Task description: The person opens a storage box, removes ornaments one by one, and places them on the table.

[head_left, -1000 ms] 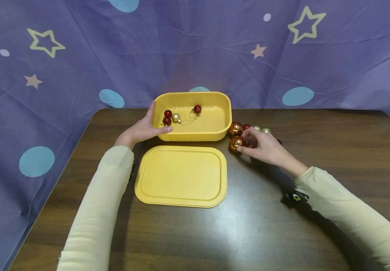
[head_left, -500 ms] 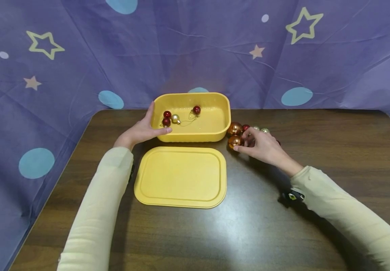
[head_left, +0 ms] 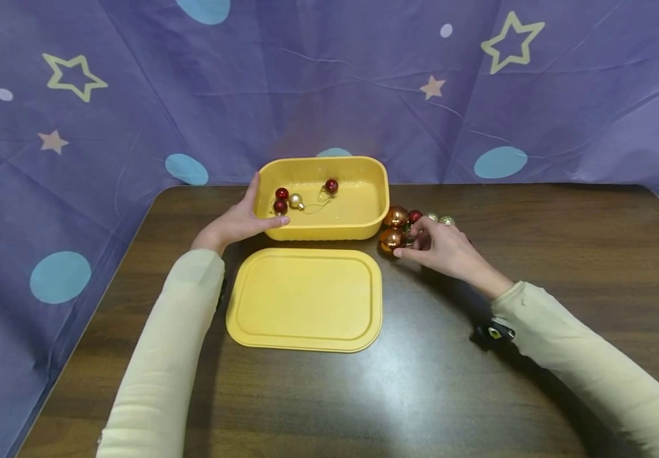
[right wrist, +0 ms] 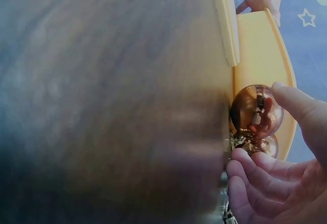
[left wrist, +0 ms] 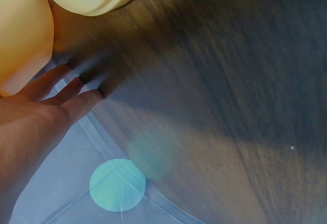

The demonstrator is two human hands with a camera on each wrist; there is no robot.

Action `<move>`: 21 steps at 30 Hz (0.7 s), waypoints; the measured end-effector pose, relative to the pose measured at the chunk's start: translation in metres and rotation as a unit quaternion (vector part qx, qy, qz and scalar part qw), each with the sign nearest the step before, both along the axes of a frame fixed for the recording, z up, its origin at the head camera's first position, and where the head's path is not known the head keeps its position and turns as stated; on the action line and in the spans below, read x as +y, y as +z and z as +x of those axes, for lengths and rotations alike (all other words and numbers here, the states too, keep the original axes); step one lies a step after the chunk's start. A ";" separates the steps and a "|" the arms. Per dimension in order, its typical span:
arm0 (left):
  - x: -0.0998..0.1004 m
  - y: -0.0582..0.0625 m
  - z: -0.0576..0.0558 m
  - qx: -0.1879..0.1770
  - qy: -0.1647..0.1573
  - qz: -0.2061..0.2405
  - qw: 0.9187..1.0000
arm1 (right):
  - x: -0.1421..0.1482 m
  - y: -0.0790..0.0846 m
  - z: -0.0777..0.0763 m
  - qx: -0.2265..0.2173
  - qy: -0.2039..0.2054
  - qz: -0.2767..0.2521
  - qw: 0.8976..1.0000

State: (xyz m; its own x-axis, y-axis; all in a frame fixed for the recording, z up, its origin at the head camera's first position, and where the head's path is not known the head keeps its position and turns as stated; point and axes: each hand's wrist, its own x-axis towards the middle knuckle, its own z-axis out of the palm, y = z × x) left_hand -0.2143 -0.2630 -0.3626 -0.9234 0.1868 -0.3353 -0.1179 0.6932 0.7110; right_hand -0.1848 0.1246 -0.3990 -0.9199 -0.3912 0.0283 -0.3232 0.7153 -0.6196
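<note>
At the left end of a yellow plastic container (head_left: 329, 233), my left hand (head_left: 243, 216) rests with its thumb over the front rim and the other fingers along the outside, straight in the left wrist view. Inside lie several small red baubles (head_left: 332, 186) and a gold bauble (head_left: 295, 201) with a string. My right hand (head_left: 444, 249) is by a shiny copper bauble (right wrist: 256, 113) beside the container's right end. Its thumb reaches the bauble's edge, while the fingers, parted from the thumb, lie near its cap. A second copper bauble (head_left: 395, 217) sits just behind it.
The yellow lid (head_left: 305, 299) lies flat in front of the container on the dark wooden table (head_left: 306, 401). Behind my right hand are a red bauble (head_left: 415, 217) and glittery gold baubles (head_left: 446, 221). A purple curtain (head_left: 329, 76) hangs at the table's back edge.
The front copper bauble has shifted slightly left, away from my right fingers and nearer the container. My right hand has edged left a little; my left hand keeps its place on the container.
</note>
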 end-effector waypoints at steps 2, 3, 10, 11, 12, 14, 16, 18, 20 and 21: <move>0.000 0.000 0.000 0.000 0.000 -0.001 1.000 | 0.001 0.002 0.001 0.002 0.000 -0.001 1.000; 0.000 0.000 0.000 0.000 -0.001 -0.001 1.000 | 0.001 0.003 0.001 0.004 -0.001 -0.002 1.000; 0.001 0.001 0.000 0.001 -0.001 0.001 1.000 | 0.001 0.016 -0.002 0.041 0.000 -0.041 0.998; 0.001 0.001 0.000 0.001 -0.001 0.002 1.000 | 0.001 0.018 -0.003 0.045 0.004 -0.052 0.998; 0.001 0.001 0.000 0.001 -0.001 0.003 1.000 | -0.001 0.020 -0.005 0.050 0.009 -0.062 0.997; 0.001 0.001 0.000 0.000 -0.002 0.004 1.000 | -0.005 0.024 -0.008 0.056 0.026 -0.083 0.995; 0.001 0.001 0.000 -0.001 -0.001 0.002 1.000 | -0.010 0.028 -0.012 0.064 0.046 -0.101 0.992; 0.001 0.001 0.000 -0.001 -0.001 0.001 1.000 | -0.017 0.033 -0.017 0.073 0.063 -0.112 0.989; 0.001 0.000 0.000 0.000 -0.001 -0.003 1.000 | -0.023 0.037 -0.022 0.085 0.081 -0.116 0.986; 0.001 0.000 0.000 0.000 -0.002 -0.003 1.000 | -0.027 0.039 -0.025 0.089 0.092 -0.117 0.985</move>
